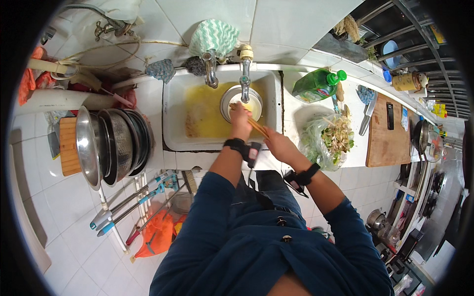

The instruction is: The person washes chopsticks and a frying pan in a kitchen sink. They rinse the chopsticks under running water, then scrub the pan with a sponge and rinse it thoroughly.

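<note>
A bundle of wooden chopsticks runs between my two hands over the sink's front right part. My left hand is closed around it near its far end, while my right hand grips the nearer end. Just beyond my left hand, a pale round bowl sits in the white sink. Its near side is partly hidden by that hand. Yellowish water covers the sink's bottom. Above the bowl hangs the spout of a metal tap; a second tap is to its left.
On the right counter lie a green detergent bottle, a plastic bag of vegetable scraps, a knife and a wooden cutting board. Several metal basins stand on edge at left. A green-striped cloth hangs behind the taps.
</note>
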`<state>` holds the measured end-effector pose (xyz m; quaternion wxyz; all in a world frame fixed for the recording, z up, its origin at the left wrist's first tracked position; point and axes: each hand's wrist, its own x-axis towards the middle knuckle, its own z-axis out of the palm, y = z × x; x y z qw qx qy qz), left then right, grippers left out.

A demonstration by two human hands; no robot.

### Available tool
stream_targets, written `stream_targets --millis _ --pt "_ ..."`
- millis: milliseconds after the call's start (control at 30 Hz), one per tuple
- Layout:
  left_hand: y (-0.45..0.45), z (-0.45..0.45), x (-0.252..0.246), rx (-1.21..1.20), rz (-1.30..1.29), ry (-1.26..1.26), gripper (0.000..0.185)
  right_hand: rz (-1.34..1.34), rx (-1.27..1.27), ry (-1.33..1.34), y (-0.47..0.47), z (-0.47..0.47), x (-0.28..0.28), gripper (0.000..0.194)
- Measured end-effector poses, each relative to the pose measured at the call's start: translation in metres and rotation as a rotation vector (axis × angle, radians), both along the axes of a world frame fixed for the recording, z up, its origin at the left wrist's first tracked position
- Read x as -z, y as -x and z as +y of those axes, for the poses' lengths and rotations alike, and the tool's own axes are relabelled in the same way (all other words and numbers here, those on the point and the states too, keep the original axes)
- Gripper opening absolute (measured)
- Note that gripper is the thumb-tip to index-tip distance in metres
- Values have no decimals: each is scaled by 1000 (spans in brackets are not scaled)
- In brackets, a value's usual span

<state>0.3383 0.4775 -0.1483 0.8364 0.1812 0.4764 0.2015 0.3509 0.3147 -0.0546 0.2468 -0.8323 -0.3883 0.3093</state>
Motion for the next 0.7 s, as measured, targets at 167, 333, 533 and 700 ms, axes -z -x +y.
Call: stream_targets --millis 167,333,533,700 --pt "12 28 9 -136 -550 434 29 1259 390 130 -20 -11 -9 41" --pt "12 -39 -5 92 -285 204 25 140 47 141 -18 12 3 36" --pt "-1 14 2 -33 157 -240 13 -113 21 52 20 5 -6 36" --pt "11 27 -10 -20 -176 -52 9 659 257 149 4 3 -11 45"
